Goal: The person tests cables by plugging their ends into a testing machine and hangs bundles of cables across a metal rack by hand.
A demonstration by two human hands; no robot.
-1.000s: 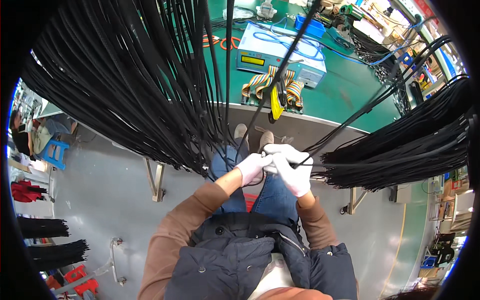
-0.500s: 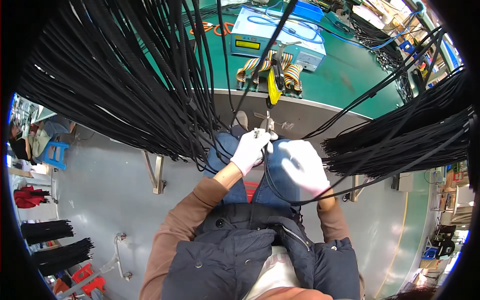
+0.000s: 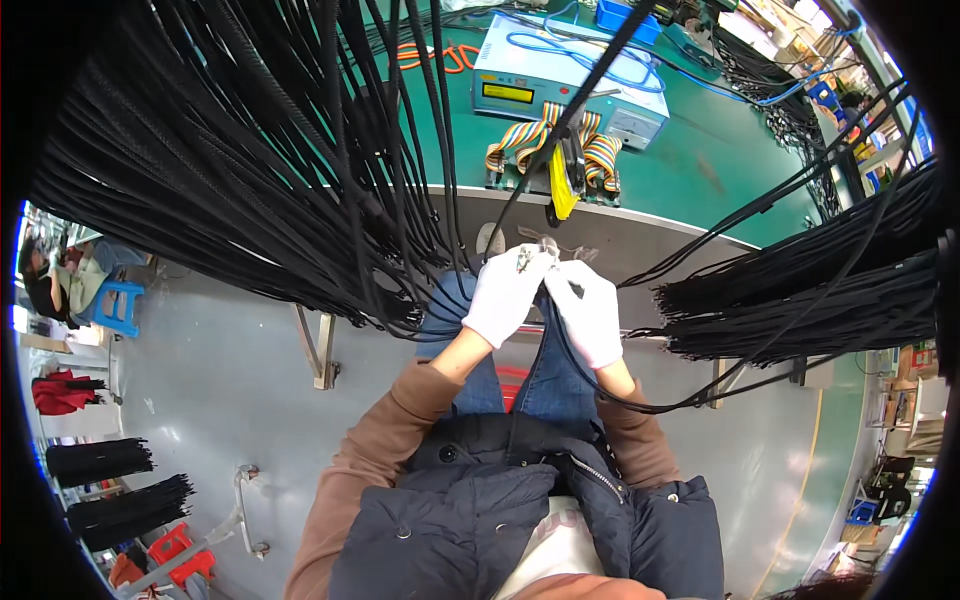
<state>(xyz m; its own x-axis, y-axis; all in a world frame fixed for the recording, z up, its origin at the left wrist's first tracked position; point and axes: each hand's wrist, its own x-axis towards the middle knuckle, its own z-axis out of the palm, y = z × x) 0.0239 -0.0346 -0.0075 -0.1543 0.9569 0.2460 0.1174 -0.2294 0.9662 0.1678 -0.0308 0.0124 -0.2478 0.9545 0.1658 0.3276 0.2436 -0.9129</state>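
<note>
Both my hands wear white gloves and meet over my lap, just in front of the green table's edge. My left hand [image 3: 503, 300] is closed on a small metallic cable connector [image 3: 524, 259], which shows between the fingers. My right hand [image 3: 588, 315] pinches at the same spot, its fingertips touching those of the left. A small shiny, clear-looking piece [image 3: 547, 245] sits at the fingertips, too small to make out. From between the hands a black cable [image 3: 640, 407] hangs down and loops off to the right.
Thick bundles of black cables hang at the left [image 3: 200, 180] and right [image 3: 790, 300]. On the green table [image 3: 700, 170] stands a light-blue test instrument [image 3: 500, 92], with rainbow ribbon cables [image 3: 603, 155] and a yellow-wrapped part [image 3: 563, 190] before it. At far left a person sits near a blue stool [image 3: 120, 305].
My right hand has moved left and up from beside the cable to meet the left hand, its fingers closing there. The left hand has shifted slightly up and right. The view has shifted a little.
</note>
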